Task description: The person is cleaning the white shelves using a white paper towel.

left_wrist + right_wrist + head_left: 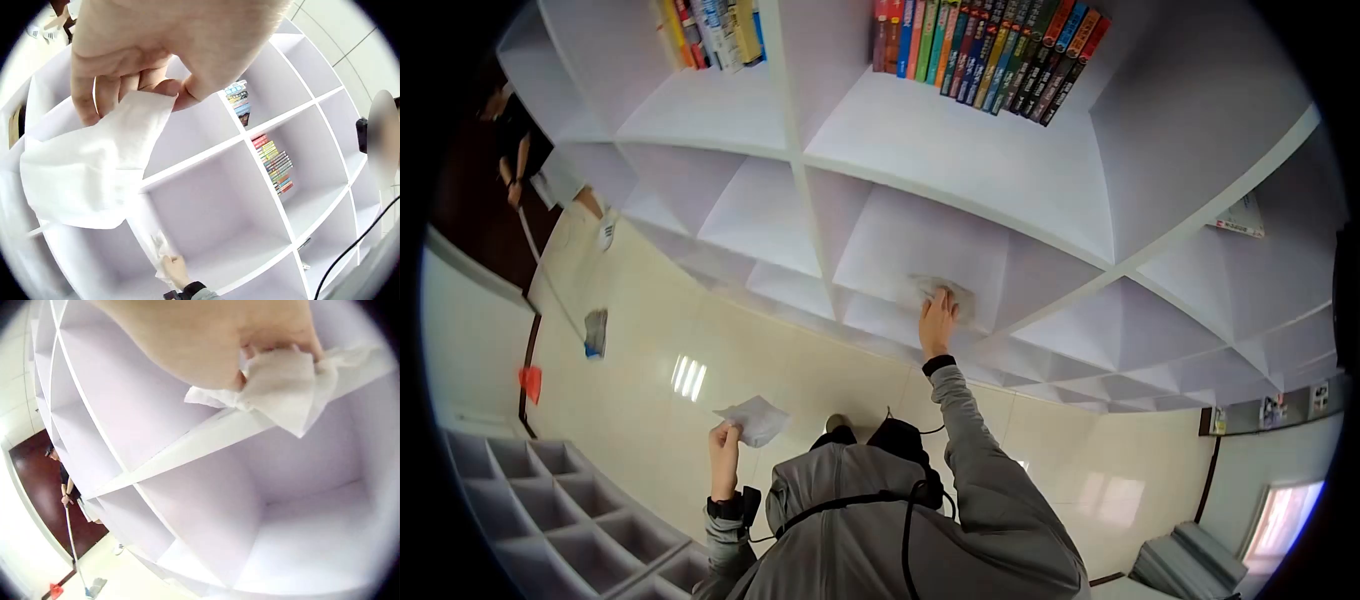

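Note:
A thin white wipe (84, 172) hangs from my left hand (724, 462), pinched at one corner between thumb and fingers, its sheet spread loosely over the floor in the head view. My right hand (938, 325) reaches forward to the white bookshelf (960, 205) and grips a second, crumpled wipe (281, 394). Folds of that cloth stick out around the fingers, right at the edge of a shelf board (200, 445). The right fingertips are mostly hidden behind the palm and the wipe in the right wrist view.
Colourful books (985, 50) stand in an upper compartment, and more books (715, 32) to its left. At the left, another person (525, 150) holds a mop (595, 335) near a red object (530, 384). A lower cubby unit (560, 500) stands behind on the left.

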Tool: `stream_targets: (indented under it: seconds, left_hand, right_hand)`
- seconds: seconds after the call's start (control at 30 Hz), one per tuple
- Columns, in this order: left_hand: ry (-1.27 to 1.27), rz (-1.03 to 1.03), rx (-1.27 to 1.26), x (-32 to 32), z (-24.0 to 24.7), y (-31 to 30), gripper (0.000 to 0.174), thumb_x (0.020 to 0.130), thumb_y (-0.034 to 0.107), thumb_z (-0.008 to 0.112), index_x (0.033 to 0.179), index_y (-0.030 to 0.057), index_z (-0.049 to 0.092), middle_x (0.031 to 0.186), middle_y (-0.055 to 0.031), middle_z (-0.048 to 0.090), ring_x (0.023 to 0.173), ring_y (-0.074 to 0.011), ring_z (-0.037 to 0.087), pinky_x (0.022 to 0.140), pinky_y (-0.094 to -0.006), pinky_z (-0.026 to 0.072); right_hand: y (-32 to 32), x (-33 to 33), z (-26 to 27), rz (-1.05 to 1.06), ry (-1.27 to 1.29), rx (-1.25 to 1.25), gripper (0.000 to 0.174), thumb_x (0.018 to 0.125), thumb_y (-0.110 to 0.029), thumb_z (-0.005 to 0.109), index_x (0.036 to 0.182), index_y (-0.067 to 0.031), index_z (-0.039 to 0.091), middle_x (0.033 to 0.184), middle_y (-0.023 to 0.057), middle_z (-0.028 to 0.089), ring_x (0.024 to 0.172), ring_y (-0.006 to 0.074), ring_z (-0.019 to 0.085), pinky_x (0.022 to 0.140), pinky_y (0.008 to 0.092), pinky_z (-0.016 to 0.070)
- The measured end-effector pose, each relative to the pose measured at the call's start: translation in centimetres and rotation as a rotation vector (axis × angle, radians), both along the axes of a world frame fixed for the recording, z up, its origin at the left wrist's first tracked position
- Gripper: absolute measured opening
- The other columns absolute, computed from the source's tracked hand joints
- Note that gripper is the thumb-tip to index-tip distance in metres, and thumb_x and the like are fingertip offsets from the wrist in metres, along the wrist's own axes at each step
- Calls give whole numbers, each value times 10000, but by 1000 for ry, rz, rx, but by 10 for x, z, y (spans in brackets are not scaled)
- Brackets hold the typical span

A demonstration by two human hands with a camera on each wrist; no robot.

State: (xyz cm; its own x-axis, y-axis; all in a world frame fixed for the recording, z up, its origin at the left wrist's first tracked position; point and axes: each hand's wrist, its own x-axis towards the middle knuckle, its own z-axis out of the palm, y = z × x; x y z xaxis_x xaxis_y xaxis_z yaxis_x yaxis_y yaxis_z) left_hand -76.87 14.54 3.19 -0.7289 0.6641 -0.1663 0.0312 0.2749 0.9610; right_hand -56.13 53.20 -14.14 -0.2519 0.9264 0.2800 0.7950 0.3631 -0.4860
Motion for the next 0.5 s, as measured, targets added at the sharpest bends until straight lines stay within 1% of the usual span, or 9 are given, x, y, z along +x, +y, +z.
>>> stream_targets:
  seconds: [0.03,0.1,0.13,0.27,0.3,0.33,0.37,0.43,0.5]
  left_hand:
    - [-33,-35,-31,-13,-5,-4,215,839,99,472,642,33,417,629,66,374,606,-45,326,533,-235,264]
    - [-43,-81,-41,-30,-6,-1,229,850,118,478,647,30,421,633,64,389,608,-47,333,535,-240,269]
    - [-52,-52,-45,-30,3,3,240,856,123,478,642,33,416,631,63,388,606,-47,330,533,-240,265]
    - [-60,-43,-18,-48,-5,8,265,866,138,477,630,43,402,626,62,383,602,-46,321,534,-241,259]
    - [-64,-44,-15,-49,-8,6,265,866,138,477,630,43,402,626,62,383,602,-46,321,534,-241,259]
    - [-92,-22,-39,-50,-12,2,266,881,189,483,656,55,436,647,70,387,615,-40,325,546,-228,262]
    - [-116,2,-63,-52,-16,-3,276,895,240,490,681,67,469,668,77,391,629,-34,329,557,-216,266]
    - [-152,-46,-55,-56,-29,-10,260,900,256,488,716,72,497,680,83,397,614,-28,313,544,-210,256]
    - [-147,-45,-51,-52,-26,-9,257,905,252,480,718,77,499,683,85,398,608,-29,303,544,-214,254]
  right_hand:
    - [4,0,2,-21,-2,3,466,862,-145,513,1266,11,341,1290,203,406,1232,349,337,996,519,270]
    - [7,4,4,-104,-174,95,550,844,-147,526,1319,13,299,1311,197,390,1247,342,321,1010,513,255]
    - [15,6,-5,-134,-169,89,571,838,-101,486,1353,7,264,1349,201,350,1276,340,283,1033,506,228]
    - [43,12,-19,-237,-233,75,541,831,-54,429,1350,1,285,1401,199,287,1316,344,223,1060,497,182]
    - [50,10,-20,-222,-219,4,542,826,-43,412,1351,3,287,1415,197,267,1327,346,201,1070,492,161]
    - [54,6,-24,-205,-206,-74,543,821,-31,396,1352,6,289,1428,195,247,1339,348,179,1079,487,139]
    - [61,-1,-27,-204,-208,-76,543,821,-31,396,1352,6,289,1428,195,247,1339,348,179,1079,487,139]
    - [77,-26,-35,80,-285,-42,540,832,-60,410,1352,17,287,1436,196,232,1348,352,155,1084,485,119]
    - [75,-76,-45,263,-6,-72,524,843,-83,421,1342,21,302,1426,202,243,1341,354,171,1077,490,143]
